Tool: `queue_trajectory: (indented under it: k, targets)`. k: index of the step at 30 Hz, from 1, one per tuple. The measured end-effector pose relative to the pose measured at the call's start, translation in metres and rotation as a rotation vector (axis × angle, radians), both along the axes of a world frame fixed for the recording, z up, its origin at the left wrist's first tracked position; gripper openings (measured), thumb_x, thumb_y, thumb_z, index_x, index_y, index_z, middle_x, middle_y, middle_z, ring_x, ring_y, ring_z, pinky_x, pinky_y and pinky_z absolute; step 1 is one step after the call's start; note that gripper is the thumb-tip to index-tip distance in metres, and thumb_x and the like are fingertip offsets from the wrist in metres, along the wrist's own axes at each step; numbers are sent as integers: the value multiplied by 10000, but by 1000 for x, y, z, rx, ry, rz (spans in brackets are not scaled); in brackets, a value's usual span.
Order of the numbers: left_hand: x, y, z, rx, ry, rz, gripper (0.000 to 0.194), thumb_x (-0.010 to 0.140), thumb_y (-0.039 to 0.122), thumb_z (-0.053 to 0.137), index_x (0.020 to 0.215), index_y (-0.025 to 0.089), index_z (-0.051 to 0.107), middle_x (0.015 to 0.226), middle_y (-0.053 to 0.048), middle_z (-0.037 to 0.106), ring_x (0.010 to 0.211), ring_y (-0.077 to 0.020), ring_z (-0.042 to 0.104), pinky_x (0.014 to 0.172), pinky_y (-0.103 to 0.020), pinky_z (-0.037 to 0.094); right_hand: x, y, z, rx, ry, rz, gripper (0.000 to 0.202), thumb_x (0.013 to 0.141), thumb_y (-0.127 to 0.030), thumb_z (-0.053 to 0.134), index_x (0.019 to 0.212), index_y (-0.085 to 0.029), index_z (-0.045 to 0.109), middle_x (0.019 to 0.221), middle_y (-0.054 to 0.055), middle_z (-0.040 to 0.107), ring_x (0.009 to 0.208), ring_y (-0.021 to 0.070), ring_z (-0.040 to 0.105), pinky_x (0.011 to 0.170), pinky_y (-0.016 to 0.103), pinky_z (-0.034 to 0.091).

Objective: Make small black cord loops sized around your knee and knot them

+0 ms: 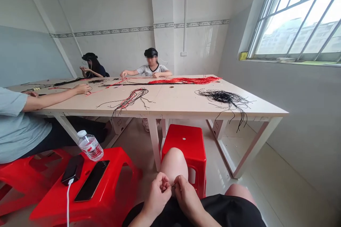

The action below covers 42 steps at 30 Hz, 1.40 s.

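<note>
A tiny dark piece [173, 185], barely discernible, was pinched between the left hand [157, 195] and right hand [186, 194] at six o'clock; over the lap, it could easily have been dropped and lost.

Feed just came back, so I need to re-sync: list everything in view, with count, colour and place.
Table: one, pale wood, centre.
Red cords: one bundle, far side of table.
Black cords: one tangle, table's right end.
Mixed cords: one bunch, red and black, near edge.
Stools: three, red, floor.
Bottle: one, clear, left stool.
Phones: two, black, same stool.
People: three, seated at table.
Left hand, right hand: fingertips pinched together over lap.
</note>
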<state>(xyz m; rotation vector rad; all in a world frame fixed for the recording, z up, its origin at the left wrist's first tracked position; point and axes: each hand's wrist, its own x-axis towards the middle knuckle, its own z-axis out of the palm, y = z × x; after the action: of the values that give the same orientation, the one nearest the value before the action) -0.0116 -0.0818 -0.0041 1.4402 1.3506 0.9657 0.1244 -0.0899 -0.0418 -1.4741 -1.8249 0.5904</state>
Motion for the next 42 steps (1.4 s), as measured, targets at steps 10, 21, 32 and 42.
queue_trajectory:
  k: [10,21,32,42]
  targets:
    - [-5,10,3,-2,-36,77,159,587,111,579,670,193,470,568,54,490,554,-110,460,547,-230,353,1,33,-6,309,-737,134,142,797,-45,470,847,-174,501,813,56,640,571,195,650,469,253,380]
    - [-6,7,-13,-70,22,133,191,590,74,540,684,198,430,558,58,482,487,-74,377,487,-217,288,59,69,-7,58,-727,162,211,873,-71,366,888,-169,553,824,62,645,674,200,664,448,252,306]
    - [-5,3,-11,-86,26,152,199,582,73,538,698,196,433,564,60,492,489,-70,399,489,-205,310,30,6,-41,52,136,18,271,868,-451,493,901,-187,548,913,63,577,658,147,607,618,280,522]
    - [-2,-2,-3,-100,10,172,200,581,56,535,697,190,444,590,46,526,520,-78,452,511,-206,349,13,-18,-51,-31,144,88,241,901,-367,410,851,-206,583,830,56,655,750,178,655,697,279,525]
